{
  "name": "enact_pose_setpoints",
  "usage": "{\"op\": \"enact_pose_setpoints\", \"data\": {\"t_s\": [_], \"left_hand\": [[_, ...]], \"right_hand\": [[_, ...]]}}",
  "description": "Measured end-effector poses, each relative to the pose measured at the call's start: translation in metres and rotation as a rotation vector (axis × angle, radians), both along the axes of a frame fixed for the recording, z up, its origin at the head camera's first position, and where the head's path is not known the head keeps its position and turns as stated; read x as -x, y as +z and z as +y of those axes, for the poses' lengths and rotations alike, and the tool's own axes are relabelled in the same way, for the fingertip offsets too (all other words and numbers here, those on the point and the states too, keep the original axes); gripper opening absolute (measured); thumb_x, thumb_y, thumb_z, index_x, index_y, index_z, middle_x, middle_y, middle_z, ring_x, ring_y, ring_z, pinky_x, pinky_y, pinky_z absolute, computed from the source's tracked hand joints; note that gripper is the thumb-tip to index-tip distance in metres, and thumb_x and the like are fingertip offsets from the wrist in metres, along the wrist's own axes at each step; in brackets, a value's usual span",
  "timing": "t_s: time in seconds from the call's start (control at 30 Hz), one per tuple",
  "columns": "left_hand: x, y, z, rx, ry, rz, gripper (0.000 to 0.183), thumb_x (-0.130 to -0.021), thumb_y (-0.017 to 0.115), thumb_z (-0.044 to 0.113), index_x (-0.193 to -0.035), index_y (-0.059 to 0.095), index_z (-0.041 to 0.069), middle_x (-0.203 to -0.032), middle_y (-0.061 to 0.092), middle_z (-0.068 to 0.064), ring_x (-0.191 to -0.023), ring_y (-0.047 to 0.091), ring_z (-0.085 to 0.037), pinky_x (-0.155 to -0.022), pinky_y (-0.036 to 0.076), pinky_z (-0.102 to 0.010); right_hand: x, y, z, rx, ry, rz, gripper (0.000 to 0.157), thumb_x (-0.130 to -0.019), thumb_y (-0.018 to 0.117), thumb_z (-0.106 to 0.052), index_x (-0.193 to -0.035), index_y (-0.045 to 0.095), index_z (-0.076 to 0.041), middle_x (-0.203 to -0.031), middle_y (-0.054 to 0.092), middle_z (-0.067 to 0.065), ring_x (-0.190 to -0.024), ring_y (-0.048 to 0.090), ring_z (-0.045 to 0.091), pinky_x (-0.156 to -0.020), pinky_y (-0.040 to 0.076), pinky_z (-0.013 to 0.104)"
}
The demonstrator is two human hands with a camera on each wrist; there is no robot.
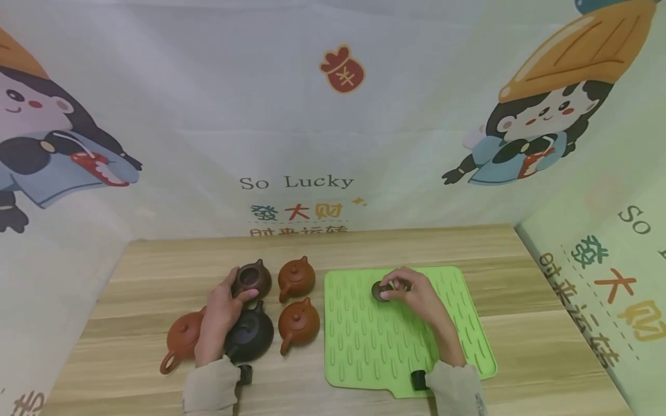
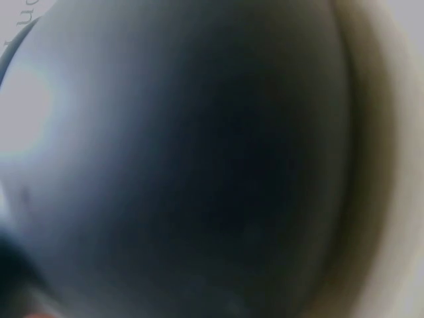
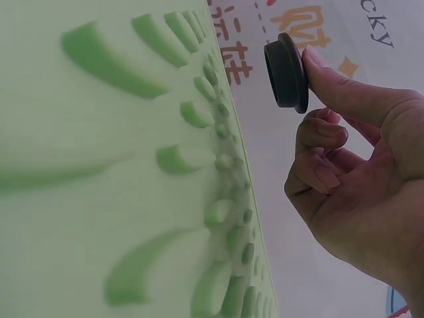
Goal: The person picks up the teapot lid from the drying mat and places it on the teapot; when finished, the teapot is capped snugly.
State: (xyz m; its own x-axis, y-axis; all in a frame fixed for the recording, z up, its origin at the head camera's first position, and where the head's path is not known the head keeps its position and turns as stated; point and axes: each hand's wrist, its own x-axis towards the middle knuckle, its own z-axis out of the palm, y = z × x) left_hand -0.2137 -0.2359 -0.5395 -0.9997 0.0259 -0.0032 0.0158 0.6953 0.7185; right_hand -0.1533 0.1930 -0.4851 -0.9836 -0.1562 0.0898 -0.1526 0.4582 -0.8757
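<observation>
My left hand (image 1: 221,312) grips a small dark brown teapot (image 1: 264,283) from its left side, with the thumb along the near side. That pot's round top opening is uncovered. Over the green mat, my right hand (image 1: 418,294) pinches a small dark teapot lid (image 1: 378,293). The right wrist view shows the lid (image 3: 287,74) held on edge between thumb and fingers, apart from the mat, its hollow underside facing away from the palm. Just below the left hand sits a black teapot (image 1: 258,332); its dark, blurred body (image 2: 199,165) fills the left wrist view.
Two reddish-brown teapots, a far one (image 1: 298,277) and a near one (image 1: 300,323), stand between the left hand and the ridged green mat (image 1: 364,370). Another reddish-brown teapot (image 1: 182,335) is partly behind the left wrist. A printed cloth (image 1: 291,138) hangs behind the wooden table (image 1: 541,358).
</observation>
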Motion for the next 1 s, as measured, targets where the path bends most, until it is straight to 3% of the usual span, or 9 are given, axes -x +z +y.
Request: {"op": "enact_pose_setpoints", "data": {"t_s": [0.07,0.1,0.17,0.33,0.4,0.5,0.83,1.0], "left_hand": [[0.013,-0.028,-0.012,0.004,-0.009,0.011,0.096,-0.097,0.082,0.05,-0.166,0.04,-0.003,-0.155,0.051,-0.042,-0.142,0.049,-0.064,-0.113,0.045,-0.072],[0.016,-0.036,-0.015,0.003,-0.007,0.017,0.097,-0.097,0.081,0.052,-0.167,0.041,-0.001,-0.155,0.051,-0.041,-0.143,0.05,-0.063,-0.114,0.045,-0.071],[0.016,-0.037,-0.017,0.004,-0.019,-0.001,0.099,-0.098,0.079,0.055,-0.168,0.037,-0.002,-0.157,0.049,-0.041,-0.144,0.048,-0.063,-0.114,0.044,-0.072],[-0.01,0.025,0.008,-0.007,-0.004,-0.068,0.083,-0.103,0.079,0.025,-0.165,0.036,-0.01,-0.157,0.045,-0.044,-0.146,0.045,-0.064,-0.119,0.041,-0.071],[-0.014,0.035,0.014,0.005,0.008,-0.061,0.08,-0.102,0.079,0.02,-0.162,0.038,-0.012,-0.155,0.048,-0.044,-0.144,0.047,-0.065,-0.116,0.043,-0.071],[-0.013,0.031,0.013,0.003,0.01,-0.041,0.08,-0.101,0.081,0.02,-0.162,0.04,-0.012,-0.154,0.049,-0.044,-0.142,0.048,-0.065,-0.115,0.044,-0.071],[-0.014,0.035,0.013,-0.024,-0.009,-0.057,0.079,-0.102,0.078,0.017,-0.163,0.038,-0.013,-0.155,0.047,-0.045,-0.145,0.046,-0.064,-0.119,0.041,-0.071],[0.0,0.003,0.003,-0.007,-0.005,-0.007,0.085,-0.101,0.081,0.034,-0.163,0.041,-0.008,-0.154,0.05,-0.043,-0.142,0.05,-0.063,-0.115,0.045,-0.068]], "right_hand": [[0.001,0.001,-0.001,-0.004,0.001,0.007,0.015,-0.093,0.084,-0.002,-0.108,0.08,0.0,-0.088,0.057,0.003,-0.08,0.05,0.014,-0.073,0.044,0.026],[0.002,0.002,-0.001,-0.008,-0.001,0.009,0.015,-0.093,0.084,-0.002,-0.108,0.08,-0.001,-0.088,0.057,0.003,-0.08,0.05,0.015,-0.073,0.044,0.027],[0.003,0.003,-0.002,-0.011,-0.002,0.013,0.016,-0.093,0.085,-0.003,-0.108,0.08,-0.001,-0.088,0.058,0.004,-0.081,0.051,0.016,-0.074,0.045,0.027],[0.006,0.007,-0.009,-0.006,0.003,0.024,0.017,-0.092,0.086,-0.004,-0.108,0.08,-0.002,-0.087,0.057,0.003,-0.081,0.052,0.017,-0.075,0.044,0.028],[0.009,0.006,-0.013,0.006,0.004,0.026,0.017,-0.092,0.087,-0.004,-0.108,0.08,-0.002,-0.087,0.056,0.002,-0.081,0.051,0.017,-0.075,0.044,0.028],[0.011,0.006,-0.021,0.022,0.008,0.028,0.017,-0.092,0.087,-0.004,-0.107,0.08,-0.002,-0.086,0.055,0.002,-0.081,0.051,0.017,-0.074,0.043,0.028],[0.016,0.009,-0.044,0.047,0.019,0.012,0.018,-0.09,0.088,-0.003,-0.105,0.08,-0.002,-0.084,0.054,0.0,-0.082,0.05,0.017,-0.076,0.043,0.027],[0.017,0.008,-0.062,0.088,-0.007,-0.006,0.019,-0.09,0.089,-0.006,-0.105,0.08,-0.002,-0.083,0.052,-0.002,-0.083,0.049,0.016,-0.077,0.043,0.027]]}}
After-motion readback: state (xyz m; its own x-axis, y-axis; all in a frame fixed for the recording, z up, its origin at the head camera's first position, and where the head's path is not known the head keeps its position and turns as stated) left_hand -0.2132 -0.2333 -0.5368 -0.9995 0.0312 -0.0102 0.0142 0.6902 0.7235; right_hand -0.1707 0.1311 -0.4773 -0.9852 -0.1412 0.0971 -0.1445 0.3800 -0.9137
